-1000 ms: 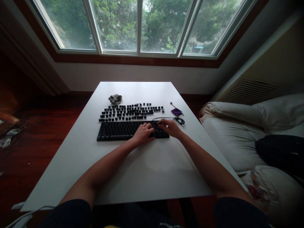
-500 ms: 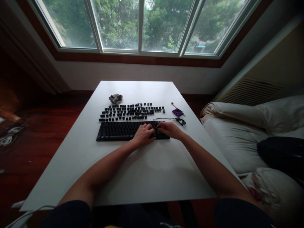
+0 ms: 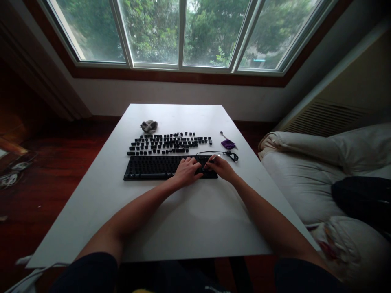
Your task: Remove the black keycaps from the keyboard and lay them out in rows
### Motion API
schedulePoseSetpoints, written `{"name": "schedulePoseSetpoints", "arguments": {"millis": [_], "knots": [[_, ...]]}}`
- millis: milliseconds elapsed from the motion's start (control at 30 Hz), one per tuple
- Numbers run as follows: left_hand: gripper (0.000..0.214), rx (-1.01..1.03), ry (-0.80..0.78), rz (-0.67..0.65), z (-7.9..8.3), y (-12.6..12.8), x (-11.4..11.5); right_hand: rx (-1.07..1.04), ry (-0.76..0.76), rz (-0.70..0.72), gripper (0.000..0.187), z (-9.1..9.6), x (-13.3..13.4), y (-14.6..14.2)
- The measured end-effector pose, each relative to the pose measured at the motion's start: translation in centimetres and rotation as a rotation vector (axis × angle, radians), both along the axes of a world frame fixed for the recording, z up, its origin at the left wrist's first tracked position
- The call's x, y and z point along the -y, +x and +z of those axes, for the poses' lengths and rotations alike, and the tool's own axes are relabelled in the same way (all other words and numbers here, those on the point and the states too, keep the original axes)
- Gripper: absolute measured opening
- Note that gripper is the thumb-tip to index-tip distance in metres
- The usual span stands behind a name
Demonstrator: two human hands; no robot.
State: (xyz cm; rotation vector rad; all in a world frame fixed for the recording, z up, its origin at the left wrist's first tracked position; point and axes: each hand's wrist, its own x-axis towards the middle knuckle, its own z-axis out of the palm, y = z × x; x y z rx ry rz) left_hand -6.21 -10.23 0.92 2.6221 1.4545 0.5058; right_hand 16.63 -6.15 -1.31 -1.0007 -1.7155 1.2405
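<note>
A black keyboard [image 3: 149, 167] lies across the middle of the white table [image 3: 189, 219]. Just beyond it, several loose black keycaps [image 3: 169, 143] are laid out in rows. My left hand [image 3: 185, 171] rests on the right part of the keyboard with its fingers loosely bent and nothing in them. At the keyboard's right end, my right hand [image 3: 222, 167] has its fingertips pinched together on a small thing I cannot make out.
A crumpled grey cloth [image 3: 148, 126] sits behind the keycaps. A small purple pouch [image 3: 228, 143], a thin tool [image 3: 222, 134] and a coiled black cable [image 3: 231, 155] lie at the right. White cushions and a black bag [image 3: 360, 197] border the table's right side. Windows stand beyond.
My right hand has drawn its fingers into a tighter pinch at the keyboard's right end. The left hand has hardly moved.
</note>
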Motion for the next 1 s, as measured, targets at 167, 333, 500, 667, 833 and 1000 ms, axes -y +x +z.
{"name": "schedulePoseSetpoints", "arguments": {"millis": [167,333,500,667,833,1000], "knots": [[0.023,0.148,-0.05,0.014,-0.6,0.2,-0.8,-0.158,-0.057,-0.042,0.039,0.2,0.1,-0.6],[0.019,0.422,-0.212,0.021,-0.6,0.2,-1.8,-0.199,-0.072,-0.12,0.043,1.0,-0.3,-1.7],[0.036,0.652,-0.297,0.025,-0.7,0.5,-1.8,-0.263,-0.235,-0.147,0.044,1.4,-1.2,-2.3],[0.039,0.564,-0.213,-0.079,-0.2,0.4,-1.4,-0.254,-0.317,-0.127,0.044,1.3,-1.1,-2.0],[0.029,0.357,-0.138,-0.193,0.8,0.3,-1.6,-0.235,-0.318,-0.086,0.042,1.4,-0.8,-1.5],[0.026,0.278,-0.097,-0.286,1.4,0.3,-2.0,-0.251,-0.344,-0.087,0.04,1.2,-0.9,-1.4]]}}
